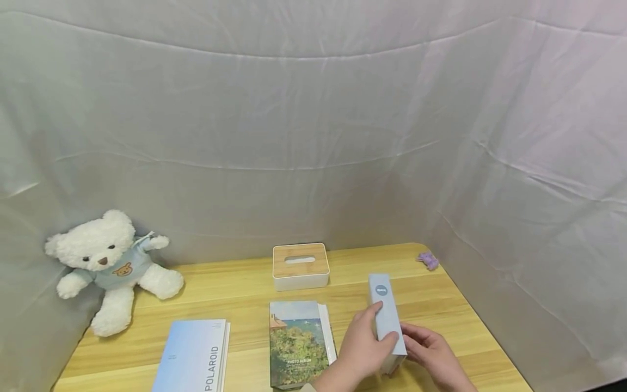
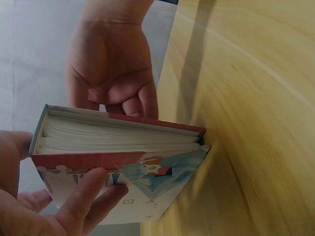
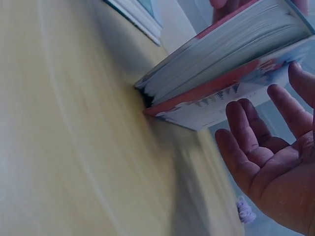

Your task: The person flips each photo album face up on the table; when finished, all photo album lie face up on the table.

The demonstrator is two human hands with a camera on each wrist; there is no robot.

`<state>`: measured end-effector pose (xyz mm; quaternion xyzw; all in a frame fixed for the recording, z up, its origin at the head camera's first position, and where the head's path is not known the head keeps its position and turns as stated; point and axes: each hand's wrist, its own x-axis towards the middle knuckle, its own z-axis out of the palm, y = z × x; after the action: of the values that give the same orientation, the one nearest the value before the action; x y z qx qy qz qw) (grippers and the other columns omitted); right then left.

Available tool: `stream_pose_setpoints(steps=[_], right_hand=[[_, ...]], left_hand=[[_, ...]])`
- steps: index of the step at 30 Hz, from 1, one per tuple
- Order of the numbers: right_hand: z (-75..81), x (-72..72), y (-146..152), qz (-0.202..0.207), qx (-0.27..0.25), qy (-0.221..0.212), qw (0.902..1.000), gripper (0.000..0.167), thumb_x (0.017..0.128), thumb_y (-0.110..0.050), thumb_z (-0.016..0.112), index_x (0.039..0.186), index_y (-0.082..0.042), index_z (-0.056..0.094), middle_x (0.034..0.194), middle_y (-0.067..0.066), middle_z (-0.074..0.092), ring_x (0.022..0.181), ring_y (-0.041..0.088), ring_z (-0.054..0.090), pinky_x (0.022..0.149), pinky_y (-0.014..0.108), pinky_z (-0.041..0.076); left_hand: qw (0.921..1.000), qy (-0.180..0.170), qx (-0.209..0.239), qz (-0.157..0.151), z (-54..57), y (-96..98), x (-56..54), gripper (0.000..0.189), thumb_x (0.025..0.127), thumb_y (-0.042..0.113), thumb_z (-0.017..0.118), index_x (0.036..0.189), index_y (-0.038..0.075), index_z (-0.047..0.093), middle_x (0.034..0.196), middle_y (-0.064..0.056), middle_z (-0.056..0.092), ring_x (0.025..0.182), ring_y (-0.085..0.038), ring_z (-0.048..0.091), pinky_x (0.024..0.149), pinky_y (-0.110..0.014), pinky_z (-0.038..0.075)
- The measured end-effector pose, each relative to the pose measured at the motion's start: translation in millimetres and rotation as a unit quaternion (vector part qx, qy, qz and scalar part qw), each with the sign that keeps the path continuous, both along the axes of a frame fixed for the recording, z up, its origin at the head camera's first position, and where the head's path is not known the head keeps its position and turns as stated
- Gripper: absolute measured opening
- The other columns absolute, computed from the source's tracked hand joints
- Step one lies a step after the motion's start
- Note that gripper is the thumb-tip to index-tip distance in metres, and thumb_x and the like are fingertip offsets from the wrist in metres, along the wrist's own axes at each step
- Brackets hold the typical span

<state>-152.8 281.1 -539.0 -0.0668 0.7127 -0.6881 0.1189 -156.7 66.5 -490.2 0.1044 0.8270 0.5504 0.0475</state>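
A thick photo album with a pale blue spine stands on edge at the right of the table, spine upward. Its illustrated red, white and blue cover and white page edges show in the left wrist view. My left hand grips it across the spine, with fingers on the left cover. On the other side my right hand has its fingers loosely bent against or very near the right cover; in the right wrist view the right hand's fingers are spread apart beside that cover.
A painted-cover photo album lies left of my left hand, and a blue Polaroid album farther left. Behind them stands a wood-topped tissue box. A white teddy bear sits back left; a small purple item lies at the back right corner.
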Motion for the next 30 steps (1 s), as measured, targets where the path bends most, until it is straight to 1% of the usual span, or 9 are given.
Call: stream_pose_setpoints(steps=[3, 6, 11, 14, 18, 21, 24, 26, 30], right_hand=[[-3.1, -0.2, -1, -0.012, 0.028, -0.028, 0.9991, 0.049, 0.11, -0.014, 0.06, 0.147, 0.016, 0.049, 0.137, 0.01, 0.068, 0.112, 0.009, 0.069, 0.092, 0.033, 0.061], [-8.1, -0.2, -2, -0.031, 0.063, -0.047, 0.9964, 0.057, 0.109, -0.019, 0.063, 0.15, 0.016, 0.045, 0.145, 0.027, 0.059, 0.114, 0.012, 0.067, 0.092, 0.036, 0.062], [-15.8, -0.7, -2, -0.055, 0.105, -0.072, 0.9904, 0.062, 0.109, -0.026, 0.064, 0.152, 0.013, 0.045, 0.148, 0.03, 0.056, 0.122, 0.026, 0.063, 0.092, 0.046, 0.062], [-17.9, -1.2, -1, -0.067, 0.114, -0.075, 0.9885, 0.063, 0.109, -0.027, 0.063, 0.153, 0.014, 0.044, 0.149, 0.032, 0.054, 0.126, 0.033, 0.061, 0.092, 0.051, 0.061], [-18.8, -1.5, 0, -0.076, 0.122, -0.062, 0.9877, 0.062, 0.109, -0.023, 0.063, 0.152, 0.017, 0.042, 0.147, 0.036, 0.053, 0.127, 0.039, 0.061, 0.09, 0.053, 0.063], [-17.9, -1.4, 1, -0.081, 0.13, -0.051, 0.9869, 0.061, 0.108, -0.019, 0.064, 0.15, 0.018, 0.041, 0.144, 0.039, 0.053, 0.125, 0.042, 0.063, 0.087, 0.052, 0.064], [-16.4, -1.3, 2, -0.082, 0.135, -0.047, 0.9864, 0.062, 0.107, -0.017, 0.066, 0.15, 0.02, 0.04, 0.142, 0.041, 0.054, 0.12, 0.038, 0.066, 0.085, 0.047, 0.064], [-16.1, -1.5, 3, -0.084, 0.145, -0.042, 0.9851, 0.063, 0.105, -0.016, 0.068, 0.149, 0.02, 0.041, 0.139, 0.039, 0.057, 0.112, 0.031, 0.069, 0.081, 0.041, 0.065], [-14.8, -1.4, 5, -0.09, 0.167, -0.029, 0.9815, 0.062, 0.101, -0.013, 0.073, 0.146, 0.02, 0.045, 0.137, 0.035, 0.061, 0.101, 0.019, 0.071, 0.075, 0.03, 0.063]], left_hand=[[0.9998, -0.012, 0.014, 0.004, -0.8, -0.9, 0.9, 0.079, 0.089, 0.043, 0.085, 0.155, 0.013, 0.053, 0.144, -0.016, 0.058, 0.123, -0.031, 0.061, 0.099, -0.049, 0.056], [0.9991, -0.023, 0.035, 0.006, -3.8, -0.9, 1.4, 0.089, 0.085, 0.043, 0.09, 0.157, 0.011, 0.05, 0.146, -0.017, 0.055, 0.124, -0.031, 0.058, 0.101, -0.049, 0.053], [0.9958, -0.046, 0.078, 0.007, -11.4, -0.4, 0.7, 0.095, 0.085, 0.041, 0.091, 0.16, 0.009, 0.043, 0.151, -0.018, 0.05, 0.128, -0.033, 0.055, 0.103, -0.051, 0.052], [0.987, -0.075, 0.141, 0.01, -18.7, 0.4, -0.7, 0.095, 0.086, 0.033, 0.092, 0.161, 0.008, 0.039, 0.15, -0.018, 0.049, 0.12, -0.031, 0.06, 0.095, -0.047, 0.058], [0.967, -0.107, 0.23, 0.019, -31.0, 2.0, -1.7, 0.093, 0.086, 0.012, 0.091, 0.161, 0.004, 0.036, 0.142, -0.017, 0.05, 0.099, -0.022, 0.065, 0.079, -0.034, 0.064], [0.9602, -0.111, 0.256, 0.021, -37.3, 2.8, -1.3, 0.092, 0.086, 0.007, 0.089, 0.161, 0.001, 0.036, 0.139, -0.016, 0.051, 0.095, -0.02, 0.065, 0.077, -0.032, 0.064], [0.9598, -0.113, 0.256, 0.022, -40.4, 2.1, -0.4, 0.093, 0.086, 0.008, 0.089, 0.161, 0.001, 0.036, 0.138, -0.015, 0.051, 0.094, -0.021, 0.066, 0.077, -0.032, 0.064], [0.9623, -0.115, 0.245, 0.025, -41.4, 1.2, -0.3, 0.092, 0.084, 0.009, 0.09, 0.16, 0.001, 0.039, 0.136, -0.014, 0.053, 0.095, -0.021, 0.067, 0.077, -0.032, 0.064], [0.9742, -0.104, 0.197, 0.035, -42.5, -0.6, -0.2, 0.091, 0.079, 0.014, 0.093, 0.156, -0.003, 0.047, 0.136, -0.013, 0.059, 0.104, -0.022, 0.067, 0.083, -0.034, 0.063]])
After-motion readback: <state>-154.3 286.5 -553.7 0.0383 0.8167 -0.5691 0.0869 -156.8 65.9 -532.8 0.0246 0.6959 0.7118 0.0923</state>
